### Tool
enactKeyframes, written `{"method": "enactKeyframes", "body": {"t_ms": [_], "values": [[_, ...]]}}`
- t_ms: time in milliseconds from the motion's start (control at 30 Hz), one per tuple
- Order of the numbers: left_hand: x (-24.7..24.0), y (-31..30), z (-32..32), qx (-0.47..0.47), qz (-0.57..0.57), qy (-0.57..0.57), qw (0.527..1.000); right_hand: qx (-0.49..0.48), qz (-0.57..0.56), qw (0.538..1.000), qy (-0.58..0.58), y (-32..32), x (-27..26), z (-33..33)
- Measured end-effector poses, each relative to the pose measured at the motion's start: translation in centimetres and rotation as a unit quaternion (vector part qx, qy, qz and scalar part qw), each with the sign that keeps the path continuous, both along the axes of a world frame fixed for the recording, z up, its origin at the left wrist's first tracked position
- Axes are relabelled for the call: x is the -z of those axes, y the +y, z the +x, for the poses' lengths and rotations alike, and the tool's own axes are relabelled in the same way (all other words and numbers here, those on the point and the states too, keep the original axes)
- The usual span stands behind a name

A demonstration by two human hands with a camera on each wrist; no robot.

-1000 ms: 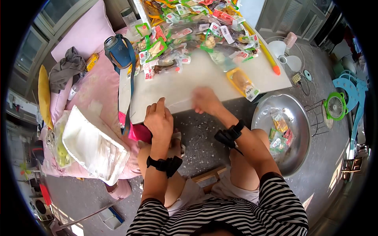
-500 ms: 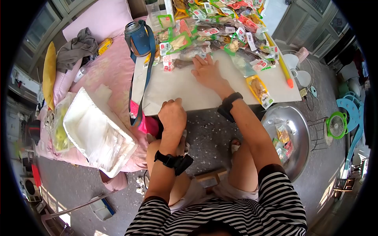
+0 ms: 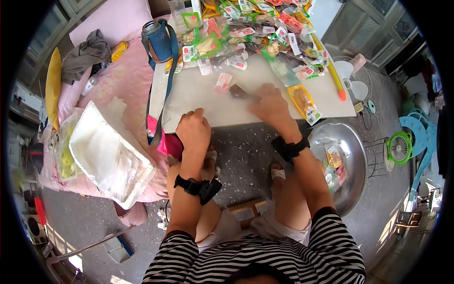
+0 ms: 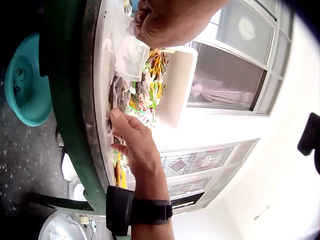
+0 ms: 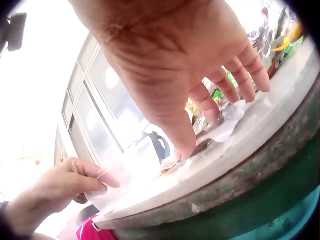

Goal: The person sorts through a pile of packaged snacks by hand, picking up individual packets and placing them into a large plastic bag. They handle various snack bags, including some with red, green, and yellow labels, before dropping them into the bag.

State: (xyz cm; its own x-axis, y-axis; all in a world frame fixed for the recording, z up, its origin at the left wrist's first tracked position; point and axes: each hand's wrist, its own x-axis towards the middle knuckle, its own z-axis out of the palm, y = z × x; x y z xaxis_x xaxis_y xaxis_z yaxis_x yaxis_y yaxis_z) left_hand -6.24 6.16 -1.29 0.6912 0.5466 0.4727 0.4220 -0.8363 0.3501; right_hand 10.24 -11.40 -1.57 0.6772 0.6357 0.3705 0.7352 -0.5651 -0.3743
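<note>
The left hand (image 3: 193, 131) pinches a clear bag (image 4: 127, 50) at the near edge of the desk (image 3: 198, 102), maybe to keep it open, while the right hand (image 3: 270, 105) presses flat, loose fingers on a dark snack packet (image 3: 238, 91) lying near the big snack pile (image 3: 246, 28).

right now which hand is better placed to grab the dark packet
Right. The right hand touches the dark packet; the left hand pinches a clear bag at the table edge.
</note>
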Motion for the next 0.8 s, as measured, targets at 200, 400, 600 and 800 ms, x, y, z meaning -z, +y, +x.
{"method": "enactKeyframes", "body": {"t_ms": [200, 400, 600, 800], "values": [[0.1, 0.0, 0.2, 0.001, -0.004, 0.002, 1.000, 0.061, -0.094, 0.987, 0.118, -3.3, -2.4, 0.7], [0.9, -0.3, 0.8, 0.021, -0.006, 0.002, 1.000, 0.041, 0.023, 0.985, 0.166, -3.7, -1.9, 1.2], [0.9, -0.4, 1.0, 0.039, -0.021, 0.007, 0.999, 0.021, 0.096, 0.960, 0.264, -4.6, -2.9, 0.7], [1.0, -0.3, 1.2, 0.054, -0.040, -0.010, 0.998, -0.056, 0.259, 0.863, 0.429, -5.8, -4.2, 0.1]]}}
